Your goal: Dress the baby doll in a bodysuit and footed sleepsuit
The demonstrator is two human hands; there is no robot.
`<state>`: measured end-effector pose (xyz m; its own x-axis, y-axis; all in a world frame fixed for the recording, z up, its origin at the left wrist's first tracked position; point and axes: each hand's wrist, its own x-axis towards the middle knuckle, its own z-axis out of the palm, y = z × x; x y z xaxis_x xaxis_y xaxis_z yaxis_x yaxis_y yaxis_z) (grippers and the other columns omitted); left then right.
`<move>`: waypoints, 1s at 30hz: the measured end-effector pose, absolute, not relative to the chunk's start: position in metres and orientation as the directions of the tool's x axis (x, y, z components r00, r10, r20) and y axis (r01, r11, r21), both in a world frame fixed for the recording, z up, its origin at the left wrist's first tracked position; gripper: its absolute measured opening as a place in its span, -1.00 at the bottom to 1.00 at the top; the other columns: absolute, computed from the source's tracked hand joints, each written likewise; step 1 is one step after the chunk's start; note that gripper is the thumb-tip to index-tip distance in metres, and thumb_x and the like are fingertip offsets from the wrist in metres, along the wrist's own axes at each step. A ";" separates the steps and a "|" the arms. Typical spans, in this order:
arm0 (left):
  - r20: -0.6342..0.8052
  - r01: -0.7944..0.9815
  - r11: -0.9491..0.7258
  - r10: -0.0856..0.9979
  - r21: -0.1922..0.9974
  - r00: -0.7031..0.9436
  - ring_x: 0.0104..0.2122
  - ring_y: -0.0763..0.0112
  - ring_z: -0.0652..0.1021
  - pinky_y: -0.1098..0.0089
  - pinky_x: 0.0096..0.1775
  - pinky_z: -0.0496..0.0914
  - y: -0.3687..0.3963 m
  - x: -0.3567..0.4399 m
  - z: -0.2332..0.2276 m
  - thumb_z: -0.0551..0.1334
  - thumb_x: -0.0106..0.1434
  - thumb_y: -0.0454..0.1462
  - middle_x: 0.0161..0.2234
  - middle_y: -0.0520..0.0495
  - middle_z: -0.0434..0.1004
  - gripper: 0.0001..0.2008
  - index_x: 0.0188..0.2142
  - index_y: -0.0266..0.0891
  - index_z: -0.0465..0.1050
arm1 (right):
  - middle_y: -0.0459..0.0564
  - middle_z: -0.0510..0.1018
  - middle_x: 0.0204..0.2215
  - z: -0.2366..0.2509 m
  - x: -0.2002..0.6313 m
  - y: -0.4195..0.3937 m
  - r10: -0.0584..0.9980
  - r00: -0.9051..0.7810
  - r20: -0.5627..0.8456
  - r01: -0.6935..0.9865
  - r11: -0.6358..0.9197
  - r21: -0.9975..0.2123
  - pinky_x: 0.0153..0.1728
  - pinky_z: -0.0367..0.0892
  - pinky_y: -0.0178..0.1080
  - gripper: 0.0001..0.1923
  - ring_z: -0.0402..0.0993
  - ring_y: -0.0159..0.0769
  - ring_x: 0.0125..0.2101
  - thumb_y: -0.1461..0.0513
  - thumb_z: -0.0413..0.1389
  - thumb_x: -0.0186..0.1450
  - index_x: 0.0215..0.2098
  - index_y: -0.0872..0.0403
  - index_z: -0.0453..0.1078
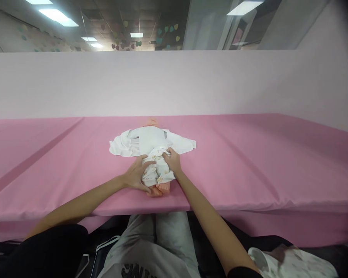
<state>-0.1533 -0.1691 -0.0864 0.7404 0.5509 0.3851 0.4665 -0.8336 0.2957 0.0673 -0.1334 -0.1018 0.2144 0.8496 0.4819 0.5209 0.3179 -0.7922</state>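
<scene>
A baby doll (158, 190) lies on its back on the pink cover, its bare feet toward me and its head at the far end. It wears a white long-sleeved top (150, 139) with both sleeves spread sideways. White baby trousers (159, 170) with a small print cover its legs, bunched near the waist. My right hand (171, 160) pinches the trousers' upper right edge. Along their left side rests my left hand (137, 173), fingers and thumb spread apart, with the thumb close to the doll's feet.
The pink-covered table (249, 166) has its front edge just before my lap. Behind it stands a white partition (133, 85) with glass above. At lower right lies a white patterned cloth (295, 262), beside my right arm.
</scene>
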 end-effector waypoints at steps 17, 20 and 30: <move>0.542 0.298 -0.919 0.393 0.258 0.743 0.07 0.00 0.22 0.10 -0.07 0.39 -0.207 -0.146 -0.085 0.37 -0.11 -0.15 0.06 -0.25 -0.01 -0.17 0.15 -0.15 0.10 | -0.04 0.46 -0.38 -0.081 0.068 -0.203 0.954 0.223 0.201 0.648 0.009 -0.762 -0.37 0.15 -0.26 -0.80 0.36 -0.19 -0.36 0.28 -0.09 0.11 -0.28 0.04 0.25; 0.603 0.245 -0.942 0.336 0.231 0.723 0.06 0.08 0.26 0.16 -0.07 0.40 -0.211 -0.142 -0.088 0.34 -0.05 -0.21 0.02 -0.22 0.06 -0.29 0.11 -0.15 0.18 | -0.05 0.47 -0.31 -0.086 0.066 -0.248 0.955 0.190 0.229 0.491 0.110 -0.864 -0.29 0.25 -0.23 -0.82 0.39 -0.19 -0.29 0.20 -0.06 0.21 -0.23 0.04 0.27; 0.706 0.138 -0.987 0.156 0.084 0.690 -0.07 0.31 0.39 0.35 -0.13 0.43 -0.219 -0.138 -0.088 0.23 0.09 -0.38 -0.04 -0.18 0.20 -0.54 0.01 -0.16 0.34 | 0.05 0.45 -0.19 -0.097 0.032 -0.301 0.877 0.366 0.312 0.392 0.159 -0.906 -0.25 0.38 -0.17 -0.48 0.42 -0.16 -0.21 0.02 0.22 0.10 -0.07 0.08 0.26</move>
